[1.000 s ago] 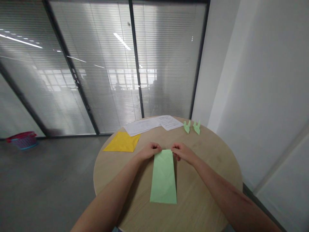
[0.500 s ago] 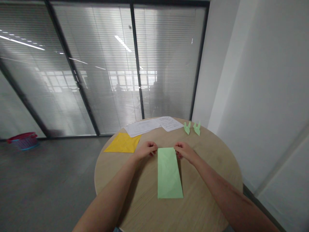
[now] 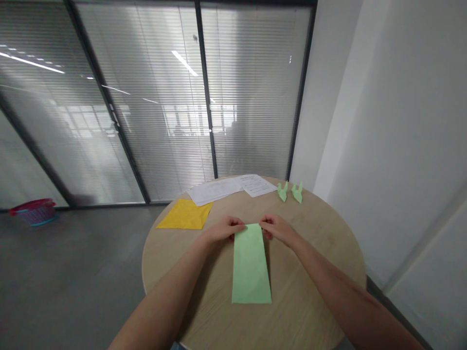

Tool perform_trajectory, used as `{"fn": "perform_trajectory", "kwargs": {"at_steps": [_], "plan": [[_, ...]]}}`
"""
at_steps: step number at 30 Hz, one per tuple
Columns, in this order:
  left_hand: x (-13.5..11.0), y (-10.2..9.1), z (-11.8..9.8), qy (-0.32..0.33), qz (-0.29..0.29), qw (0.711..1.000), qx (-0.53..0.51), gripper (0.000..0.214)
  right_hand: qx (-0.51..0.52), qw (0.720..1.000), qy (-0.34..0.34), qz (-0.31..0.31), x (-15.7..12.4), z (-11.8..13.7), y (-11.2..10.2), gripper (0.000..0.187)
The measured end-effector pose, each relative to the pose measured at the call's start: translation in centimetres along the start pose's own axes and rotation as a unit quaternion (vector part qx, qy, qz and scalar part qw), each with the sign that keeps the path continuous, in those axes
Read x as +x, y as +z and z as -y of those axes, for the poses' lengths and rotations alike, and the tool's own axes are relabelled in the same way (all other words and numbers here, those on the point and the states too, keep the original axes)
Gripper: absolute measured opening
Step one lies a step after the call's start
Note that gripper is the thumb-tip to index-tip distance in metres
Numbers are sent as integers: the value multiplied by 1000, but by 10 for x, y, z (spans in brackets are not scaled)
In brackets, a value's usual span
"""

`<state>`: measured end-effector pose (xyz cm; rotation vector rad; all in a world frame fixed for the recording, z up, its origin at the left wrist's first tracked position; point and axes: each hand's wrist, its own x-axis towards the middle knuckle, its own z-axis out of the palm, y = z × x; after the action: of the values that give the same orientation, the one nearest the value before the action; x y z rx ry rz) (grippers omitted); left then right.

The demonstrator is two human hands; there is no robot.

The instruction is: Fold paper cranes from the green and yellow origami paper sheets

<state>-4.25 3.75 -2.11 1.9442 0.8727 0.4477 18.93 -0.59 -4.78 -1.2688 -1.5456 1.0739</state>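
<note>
A light green sheet of paper (image 3: pixel 251 267), long and narrow, lies in front of me over the round wooden table (image 3: pixel 310 291). My left hand (image 3: pixel 229 227) pinches its far left corner, with the thumb on top. At the far right corner, my right hand (image 3: pixel 273 227) grips the paper between thumb and fingertips. The undersides of both pinches are hidden. Beyond my right hand stand two folded green paper cranes, a left crane (image 3: pixel 282 192) and a right crane (image 3: pixel 297 193).
Yellow paper (image 3: pixel 186 215) lies at the table's left, partly beside white printed sheets (image 3: pixel 215 191) at the back edge. A red and blue basket (image 3: pixel 34 212) sits on the floor far left. Glass panels with blinds (image 3: pixel 251 97) stand behind the table, a white wall (image 3: pixel 408 146) at right.
The green paper has shifted slightly left and its near edge has come a little closer to me. My left hand has moved right, its thumb now over the paper's corner.
</note>
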Motion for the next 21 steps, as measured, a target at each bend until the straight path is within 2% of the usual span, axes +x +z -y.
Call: {"fn": "perform_trajectory", "kwargs": {"at_steps": [4, 7, 9, 12, 16, 18, 21], "plan": [[-1, -3, 0, 4, 0, 1000, 29, 46, 15, 1000, 6, 3, 2, -5, -1, 24], [2, -5, 2, -1, -32, 999, 44, 46, 37, 999, 20, 7, 2, -7, -1, 29], [4, -7, 5, -6, -71, 997, 36, 45, 43, 999, 26, 18, 2, -7, -1, 35], [8, -9, 10, -3, -149, 989, -5, 42, 29, 999, 0, 39, 0, -6, -2, 38], [13, -14, 17, 4, -255, 964, -74, 39, -3, 999, -23, 42, 0, -7, -6, 38], [14, -16, 18, 7, -300, 948, -109, 38, -1, 999, -16, 39, 1, -9, -7, 38], [14, -18, 19, 6, -340, 927, -160, 37, 40, 999, 33, 17, 3, -12, -6, 39]]}}
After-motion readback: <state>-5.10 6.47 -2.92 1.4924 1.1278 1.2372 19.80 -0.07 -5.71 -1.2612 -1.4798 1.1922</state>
